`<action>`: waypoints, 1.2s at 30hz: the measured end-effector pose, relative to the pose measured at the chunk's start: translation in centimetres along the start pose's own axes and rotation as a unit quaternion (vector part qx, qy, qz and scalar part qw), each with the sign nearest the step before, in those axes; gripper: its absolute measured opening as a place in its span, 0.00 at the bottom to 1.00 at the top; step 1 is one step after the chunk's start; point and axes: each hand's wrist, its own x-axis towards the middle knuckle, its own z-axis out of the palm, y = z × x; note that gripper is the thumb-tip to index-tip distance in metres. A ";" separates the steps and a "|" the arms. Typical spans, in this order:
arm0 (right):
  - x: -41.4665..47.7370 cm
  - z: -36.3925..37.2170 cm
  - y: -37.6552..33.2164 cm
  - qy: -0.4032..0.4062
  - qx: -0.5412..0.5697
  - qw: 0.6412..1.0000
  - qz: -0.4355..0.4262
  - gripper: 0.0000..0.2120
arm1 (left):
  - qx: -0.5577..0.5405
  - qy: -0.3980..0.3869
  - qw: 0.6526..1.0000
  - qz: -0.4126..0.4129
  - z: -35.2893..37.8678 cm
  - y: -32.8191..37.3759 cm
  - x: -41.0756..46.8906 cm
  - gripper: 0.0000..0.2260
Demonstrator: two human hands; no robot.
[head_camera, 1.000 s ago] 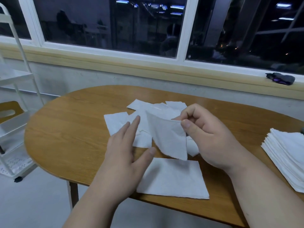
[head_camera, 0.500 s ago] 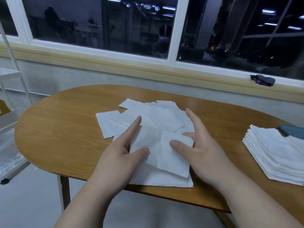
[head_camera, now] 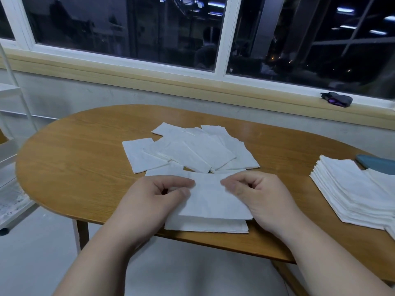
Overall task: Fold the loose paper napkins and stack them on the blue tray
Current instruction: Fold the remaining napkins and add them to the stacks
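The napkin lies at the table's near edge on a second sheet. My left hand and right hand, fingers curled, seem to pinch its far edge. Loose napkins fan out beyond. The folded stack covers most of the blue tray at right.

Dim, cool indoor light falls from overhead, and pale streaks of glare sit in the dark window far beyond the grip. The table carries a soft sheen just past the pinched napkin — shadows beneath it are faint. Wide-angle bending curves the sill, and the shelf far left of the grip is blurred.
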 end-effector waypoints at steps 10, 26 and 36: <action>-0.9 0.0 2.4 -0.008 -0.072 0.997 0.011 0.11 | 0.096 -0.012 0.995 -0.012 -0.8 -0.6 0.3 0.08; -0.7 0.8 2.8 -0.019 -0.210 0.977 -0.017 0.15 | 0.195 -0.027 0.980 -0.016 -1.3 -1.1 0.4 0.08; -0.6 1.0 2.9 -0.025 -0.281 0.959 -0.024 0.15 | 0.237 -0.041 0.970 0.015 -1.1 -1.8 0.8 0.08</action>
